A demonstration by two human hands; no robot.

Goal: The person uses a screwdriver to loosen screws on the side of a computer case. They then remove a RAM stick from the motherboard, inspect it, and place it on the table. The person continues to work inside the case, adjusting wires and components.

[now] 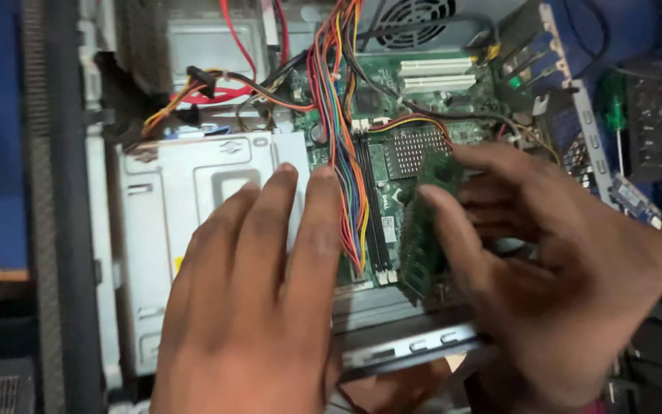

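Right hand [545, 261] half hides blurred green memory module [423, 230].

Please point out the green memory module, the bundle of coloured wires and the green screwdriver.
green memory module [423, 230], head view, middle of its flat face.
bundle of coloured wires [339, 115], head view, middle of its run.
green screwdriver [615, 111], head view, its handle.
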